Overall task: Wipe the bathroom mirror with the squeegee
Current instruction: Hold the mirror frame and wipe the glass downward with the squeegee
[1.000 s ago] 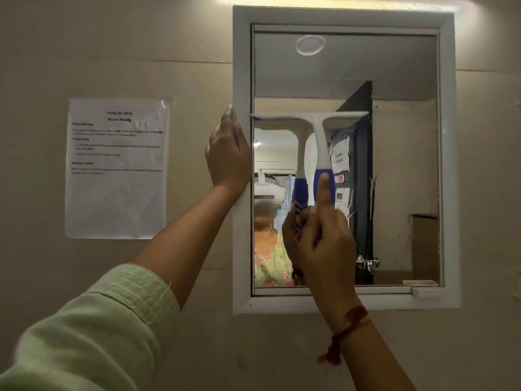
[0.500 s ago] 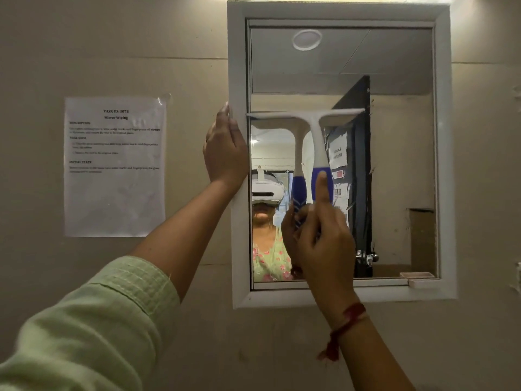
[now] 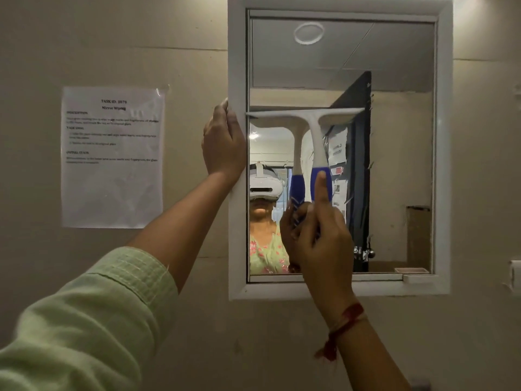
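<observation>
Right grip [image 3: 318, 244] curls round squeegee [image 3: 317, 136] handle, forefinger straight; left grip [image 3: 224, 142] lies flat against mirror frame [image 3: 236, 52].

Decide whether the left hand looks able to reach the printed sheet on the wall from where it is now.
Probably yes. The left hand rests on the mirror frame at its left edge, holding nothing, and only bare wall lies between it and the printed sheet to its left.
</observation>
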The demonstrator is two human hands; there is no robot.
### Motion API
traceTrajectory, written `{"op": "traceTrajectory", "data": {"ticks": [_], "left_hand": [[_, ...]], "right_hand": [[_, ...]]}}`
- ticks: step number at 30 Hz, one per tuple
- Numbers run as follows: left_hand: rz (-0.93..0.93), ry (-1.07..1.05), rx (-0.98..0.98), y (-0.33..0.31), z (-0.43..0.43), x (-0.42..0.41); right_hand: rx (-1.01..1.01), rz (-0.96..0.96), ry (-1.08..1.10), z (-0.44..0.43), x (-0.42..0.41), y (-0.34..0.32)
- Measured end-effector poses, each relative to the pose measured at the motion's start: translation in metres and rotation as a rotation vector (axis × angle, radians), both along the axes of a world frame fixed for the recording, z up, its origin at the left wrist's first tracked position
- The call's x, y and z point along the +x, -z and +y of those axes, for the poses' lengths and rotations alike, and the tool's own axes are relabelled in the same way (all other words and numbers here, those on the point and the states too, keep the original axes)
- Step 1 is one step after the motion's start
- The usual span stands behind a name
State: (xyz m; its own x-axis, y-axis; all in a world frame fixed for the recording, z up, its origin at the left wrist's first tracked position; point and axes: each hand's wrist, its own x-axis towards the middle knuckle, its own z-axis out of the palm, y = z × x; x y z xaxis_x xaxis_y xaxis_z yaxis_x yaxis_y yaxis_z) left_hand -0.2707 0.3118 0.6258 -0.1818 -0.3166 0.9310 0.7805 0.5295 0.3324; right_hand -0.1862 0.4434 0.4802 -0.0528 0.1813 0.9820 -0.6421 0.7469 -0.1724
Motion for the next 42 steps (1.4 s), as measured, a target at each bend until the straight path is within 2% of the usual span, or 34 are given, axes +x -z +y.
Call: {"op": "traceTrajectory", "data": {"ticks": [3, 9, 16, 23, 30, 36, 42], "left_hand": [[0.0, 0.008, 0.004, 0.0, 0.0, 0.0], [-0.015, 0.018, 0.008, 0.0, -0.001, 0.0], [-0.016, 0.001, 0.0, 0.0, -0.002, -0.003], [-0.013, -0.018, -0.004, 0.0, -0.001, 0.0], [-0.02, -0.012, 0.002, 0.0, -0.001, -0.003], [-0.024, -0.003, -0.003, 0.001, 0.0, 0.001], [-0.039, 0.023, 0.005, 0.001, -0.001, 0.0]], "right_hand": [[0.004, -0.021, 0.004, 0.002, -0.004, 0.002], [-0.049, -0.107, -0.059, -0.019, 0.003, 0.071], [-0.053, -0.049, -0.049, -0.011, -0.003, 0.031], [-0.051, -0.095, -0.049, -0.019, 0.003, 0.069], [-0.035, -0.054, -0.063, -0.004, -0.001, 0.036], [-0.034, -0.101, -0.066, -0.014, 0.003, 0.081], [-0.039, -0.054, -0.067, -0.004, -0.002, 0.048]]}}
